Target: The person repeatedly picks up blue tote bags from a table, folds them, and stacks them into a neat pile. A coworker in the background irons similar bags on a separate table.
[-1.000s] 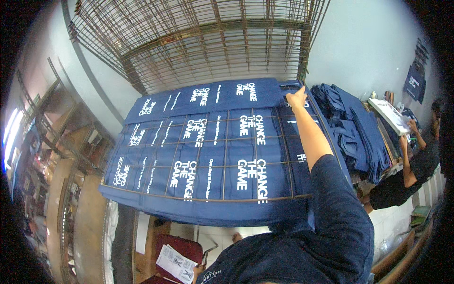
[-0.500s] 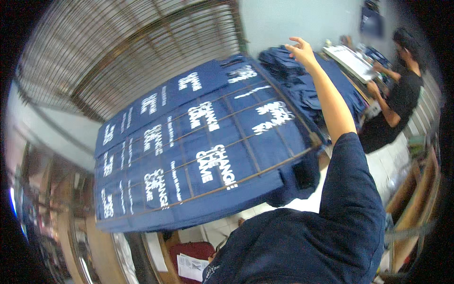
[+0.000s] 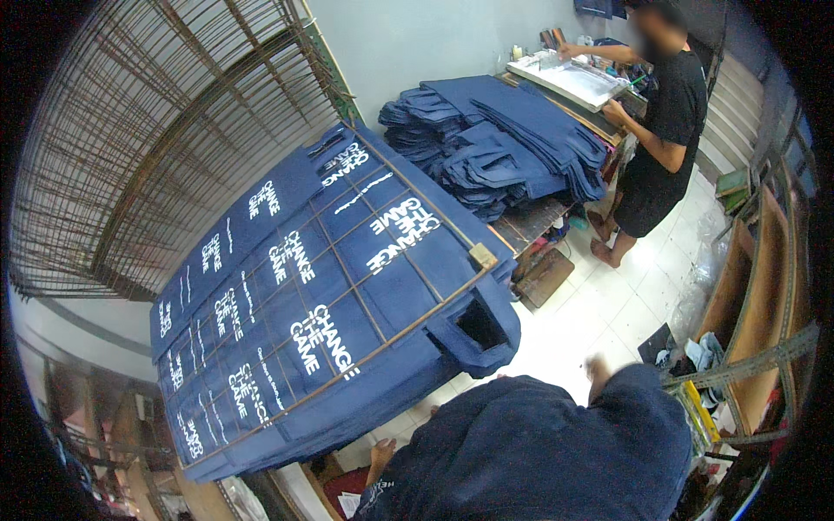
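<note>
Several navy fabric bags with white lettering lie in rows on a wire drying rack in front of me and to the left. At the near right corner, a bag handle hangs past the rack's edge. Low at my right side, my right hand is smeared by motion, apart from the rack, and its fingers are unclear. My left hand shows only in part, below the rack's near edge and beside my shirt; its fingers cannot be made out.
Raised wire shelves lean at the far left. A pile of navy bags covers a table at the back. Beyond it, a co-worker handles a white-topped frame. Wooden boards and a metal bar stand at right.
My right arm has dropped from its raised reach over the rack's far right corner to my side. The view has shifted, showing more of the bag pile, co-worker and floor.
</note>
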Available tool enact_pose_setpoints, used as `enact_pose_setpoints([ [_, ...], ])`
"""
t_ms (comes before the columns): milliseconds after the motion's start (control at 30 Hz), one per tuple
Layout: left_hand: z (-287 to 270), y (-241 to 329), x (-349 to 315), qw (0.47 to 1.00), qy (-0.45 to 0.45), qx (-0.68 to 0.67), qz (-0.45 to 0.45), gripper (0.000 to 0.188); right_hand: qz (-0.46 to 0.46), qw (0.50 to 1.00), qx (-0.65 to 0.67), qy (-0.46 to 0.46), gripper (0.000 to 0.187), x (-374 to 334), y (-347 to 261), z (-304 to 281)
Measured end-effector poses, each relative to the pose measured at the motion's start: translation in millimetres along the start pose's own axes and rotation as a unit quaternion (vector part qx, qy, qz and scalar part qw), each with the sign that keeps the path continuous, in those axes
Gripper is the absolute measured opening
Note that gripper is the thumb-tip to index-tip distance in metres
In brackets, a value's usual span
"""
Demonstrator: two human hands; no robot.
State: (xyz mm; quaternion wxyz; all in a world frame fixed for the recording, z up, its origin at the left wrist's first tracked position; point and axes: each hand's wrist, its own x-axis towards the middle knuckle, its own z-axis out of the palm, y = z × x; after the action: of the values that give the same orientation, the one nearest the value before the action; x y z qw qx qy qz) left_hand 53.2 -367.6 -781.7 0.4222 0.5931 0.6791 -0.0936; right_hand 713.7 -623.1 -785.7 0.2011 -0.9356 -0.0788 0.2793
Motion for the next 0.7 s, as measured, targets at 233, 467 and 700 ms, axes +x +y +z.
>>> enact_pose_setpoints([
  [233,9.4,86.8,-1.5,0.992,-0.024,0.114,0.047,0.060,-0.060,0.928,-0.257,-0.263,0.056,-57.3,29.6,25.2],
  [467,18.3,132.7,25.3,0.875,0.005,0.232,0.425,0.048,-0.129,0.983,0.102,0.085,0.048,69.1,-125.3,-64.2],
  [700,48.6,143.8,12.2,0.943,0.006,0.024,0.331,0.055,-0.228,0.973,-0.002,-0.030,0.049,44.7,-192.9,-26.5],
])
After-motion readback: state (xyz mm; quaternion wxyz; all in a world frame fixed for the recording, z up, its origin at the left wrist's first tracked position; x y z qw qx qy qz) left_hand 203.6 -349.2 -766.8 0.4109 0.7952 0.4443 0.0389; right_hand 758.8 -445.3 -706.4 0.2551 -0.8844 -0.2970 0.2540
